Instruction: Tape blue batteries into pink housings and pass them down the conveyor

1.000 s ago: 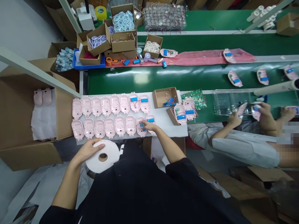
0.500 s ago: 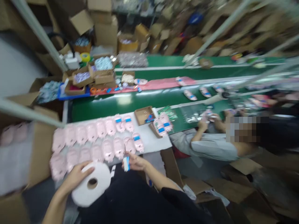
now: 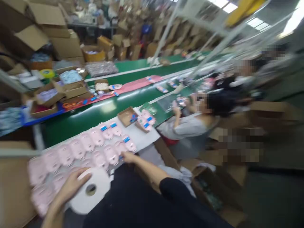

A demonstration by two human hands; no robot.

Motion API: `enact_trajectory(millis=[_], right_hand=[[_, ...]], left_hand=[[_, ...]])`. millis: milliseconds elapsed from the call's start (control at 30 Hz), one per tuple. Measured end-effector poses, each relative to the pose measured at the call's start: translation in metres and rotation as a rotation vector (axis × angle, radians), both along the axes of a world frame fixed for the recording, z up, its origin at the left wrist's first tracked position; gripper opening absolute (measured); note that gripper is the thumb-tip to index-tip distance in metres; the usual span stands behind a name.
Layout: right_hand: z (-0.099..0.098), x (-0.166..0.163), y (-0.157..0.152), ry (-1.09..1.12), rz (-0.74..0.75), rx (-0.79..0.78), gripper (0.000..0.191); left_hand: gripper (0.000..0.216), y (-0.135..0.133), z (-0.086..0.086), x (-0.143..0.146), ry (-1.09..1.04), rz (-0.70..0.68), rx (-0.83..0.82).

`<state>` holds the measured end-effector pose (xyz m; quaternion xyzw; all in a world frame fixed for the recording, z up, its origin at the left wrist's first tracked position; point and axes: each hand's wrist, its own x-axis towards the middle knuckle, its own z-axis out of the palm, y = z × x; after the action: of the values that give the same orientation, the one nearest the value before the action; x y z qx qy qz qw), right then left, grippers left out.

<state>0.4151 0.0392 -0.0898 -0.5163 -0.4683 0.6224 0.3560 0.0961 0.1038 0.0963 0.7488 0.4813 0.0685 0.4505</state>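
Note:
My left hand (image 3: 74, 183) is closed round the edge of a large white roll (image 3: 99, 185), which has a cardboard core and rests against my dark shirt. A short loose end of its strip sticks out on the right. My right hand (image 3: 129, 157) pinches a small blue-and-white label (image 3: 121, 157), mostly hidden now, beside the near row of pink plastic shells (image 3: 110, 154). These shells lie in two rows on a white sheet (image 3: 148, 137). A few at the right end, such as the shell (image 3: 129, 143), carry blue labels.
Beyond the shells runs a green conveyor belt (image 3: 78, 118). A small cardboard box (image 3: 127, 116) stands at the sheet's far edge, beside labelled pink pieces (image 3: 146, 120). Boxes of parts (image 3: 72, 88) sit at far left. A co-worker (image 3: 190, 125) sits to the right, handling pieces.
The view has swung to the right and up. My right hand has moved in against the near row of shells, turning the label mostly out of sight. My left hand keeps the roll.

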Motion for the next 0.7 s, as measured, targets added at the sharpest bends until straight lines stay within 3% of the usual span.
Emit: enact_trajectory(millis=[133, 233, 433, 600, 700], right_hand=[[-0.046, 0.010, 0.049, -0.233, 0.094, -0.117, 0.017], [-0.071, 0.015, 0.076, -0.388, 0.148, -0.104, 0.015], [-0.084, 0.042, 0.101, -0.569, 0.175, -0.010, 0.009], [-0.096, 0.035, 0.091, -0.529, 0.363, -0.049, 0.025], [-0.101, 0.027, 0.083, -0.460, 0.368, -0.057, 0.021]], left_hand=[[0.065, -0.017, 0.006, -0.004, -0.012, 0.143, -0.255], [0.067, -0.029, 0.005, -0.010, -0.017, 0.226, -0.318], [0.070, -0.048, 0.005, -0.020, 0.008, 0.336, -0.299], [0.070, -0.059, 0.005, -0.025, -0.003, 0.410, -0.332], [0.068, -0.064, 0.004, -0.025, -0.019, 0.442, -0.344]])
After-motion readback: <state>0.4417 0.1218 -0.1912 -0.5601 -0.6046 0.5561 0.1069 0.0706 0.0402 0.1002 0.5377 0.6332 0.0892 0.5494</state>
